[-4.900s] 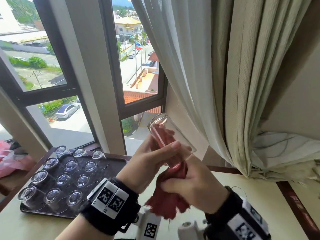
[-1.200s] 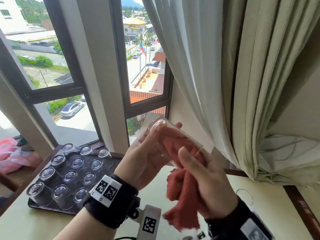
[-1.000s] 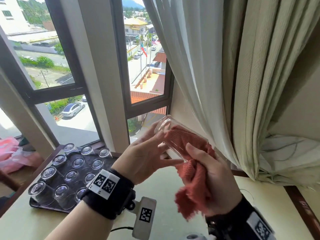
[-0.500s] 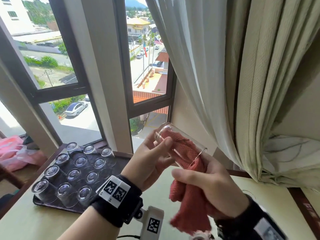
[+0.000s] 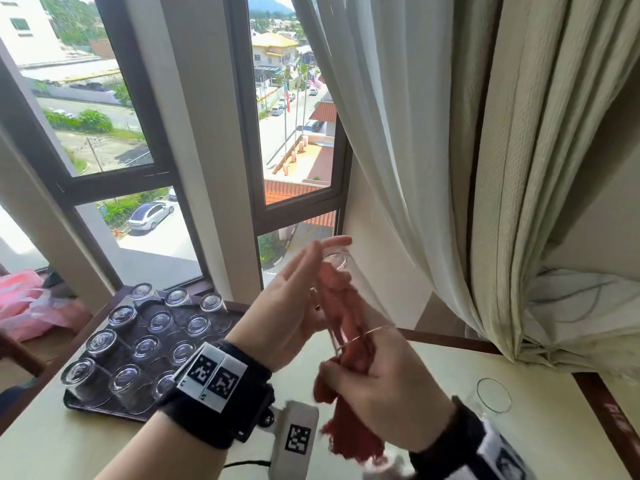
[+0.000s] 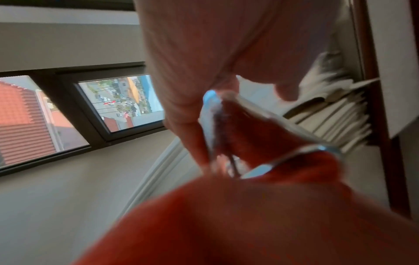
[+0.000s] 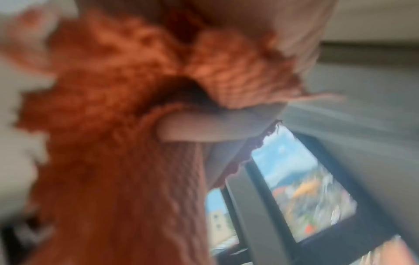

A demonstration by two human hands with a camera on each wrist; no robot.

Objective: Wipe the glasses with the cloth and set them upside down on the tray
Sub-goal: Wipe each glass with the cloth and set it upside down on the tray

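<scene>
Red cloth is now sliding out of the glass; right hand clutches it, left hand's grip has loosened, fingers straight. Wiping looks finished.

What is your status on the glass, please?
Left hand steadies the glass; right hand grips the cloth inside it. Tray unobstructed.

Motion smears the glass and the red cloth stuffed in it, so where the left hand touches the glass cannot be told. The right hand hides the glass's lower rim. The right wrist view is heavily blurred. Right of that hand, a second glass on the bench is partly hidden by the wristband.
</scene>
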